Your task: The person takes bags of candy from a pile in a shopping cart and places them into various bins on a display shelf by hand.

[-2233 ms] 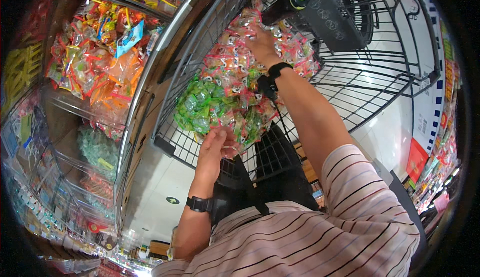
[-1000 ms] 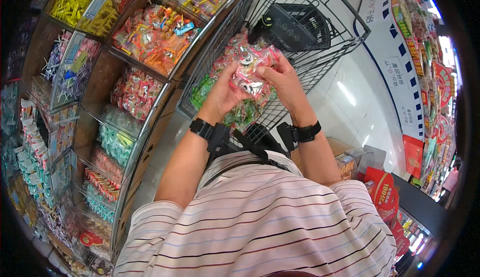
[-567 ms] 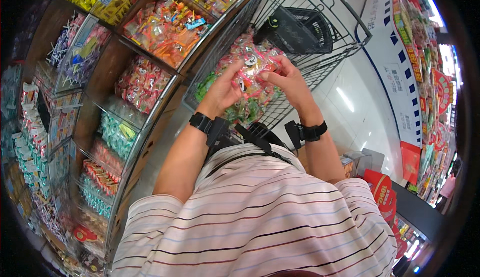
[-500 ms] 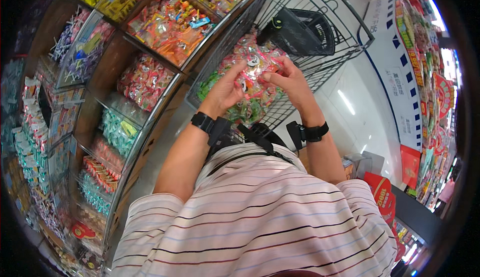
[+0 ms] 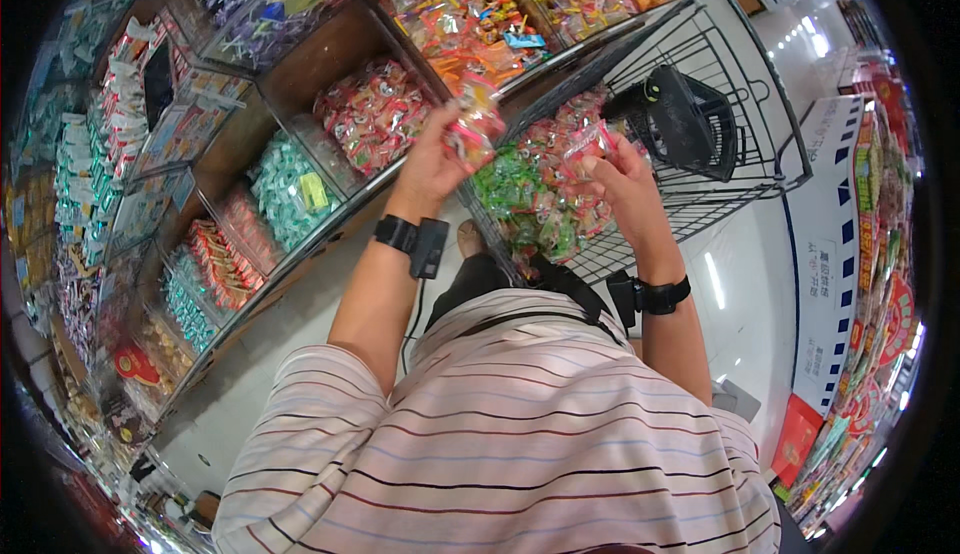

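My left hand (image 5: 432, 166) is raised at the shelf edge, its fingers closed round wrapped candies (image 5: 476, 126) in clear, pink and yellow wrapping, slightly blurred. Over the cart, my right hand (image 5: 632, 186) pinches a wrapped candy (image 5: 588, 144) with pink and white wrapping between thumb and fingers. Below it, the wire shopping cart (image 5: 668, 222) carries a heap of wrapped candies, with green ones (image 5: 513, 182) on the left and red-pink ones (image 5: 592, 204) to the right. Left of my left hand lies a bin of red-pink wrapped candies (image 5: 372, 116).
Slanted candy bins line the left and far side, among them teal candies (image 5: 290, 179), orange candies (image 5: 460, 19) and purple lollipops (image 5: 265, 19). A black folded seat (image 5: 690, 124) sits inside the cart. Packed shelves (image 5: 868, 294) stand on the right.
My hands have parted: the left moved left toward the bins with candies, the right stayed over the cart holding one. The view has turned, shifting bins and cart to the right.
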A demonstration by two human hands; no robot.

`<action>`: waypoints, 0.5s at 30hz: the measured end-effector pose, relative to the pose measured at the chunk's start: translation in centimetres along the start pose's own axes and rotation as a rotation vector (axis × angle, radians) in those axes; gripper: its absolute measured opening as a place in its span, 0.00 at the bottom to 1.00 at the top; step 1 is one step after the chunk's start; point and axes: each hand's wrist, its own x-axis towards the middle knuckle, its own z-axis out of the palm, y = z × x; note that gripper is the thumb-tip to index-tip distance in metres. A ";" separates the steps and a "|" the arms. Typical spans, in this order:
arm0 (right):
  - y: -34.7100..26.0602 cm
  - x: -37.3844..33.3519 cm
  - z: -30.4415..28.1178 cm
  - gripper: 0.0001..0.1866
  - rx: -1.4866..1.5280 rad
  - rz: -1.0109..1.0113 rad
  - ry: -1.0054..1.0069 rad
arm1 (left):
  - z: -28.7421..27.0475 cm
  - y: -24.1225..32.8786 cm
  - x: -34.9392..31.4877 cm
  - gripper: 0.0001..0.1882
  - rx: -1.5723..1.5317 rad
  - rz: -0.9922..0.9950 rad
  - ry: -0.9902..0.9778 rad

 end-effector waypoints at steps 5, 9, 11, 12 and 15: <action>0.5 0.1 1.1 0.23 -0.003 0.066 -0.050 | -6.5 6.6 -0.3 0.13 0.137 0.281 0.229; 1.0 0.1 1.6 0.20 0.012 0.059 -0.039 | -9.8 9.1 -1.4 0.14 0.403 0.361 0.462; 1.2 0.3 1.7 0.18 0.009 0.066 -0.035 | -10.7 9.7 -2.0 0.15 0.498 0.329 0.498; 1.3 0.4 1.5 0.20 0.005 0.075 -0.065 | -10.7 9.8 -2.3 0.16 0.593 0.296 0.533; 1.3 0.3 2.1 0.23 -0.003 0.089 -0.101 | -10.8 9.5 -2.6 0.19 0.540 0.236 0.670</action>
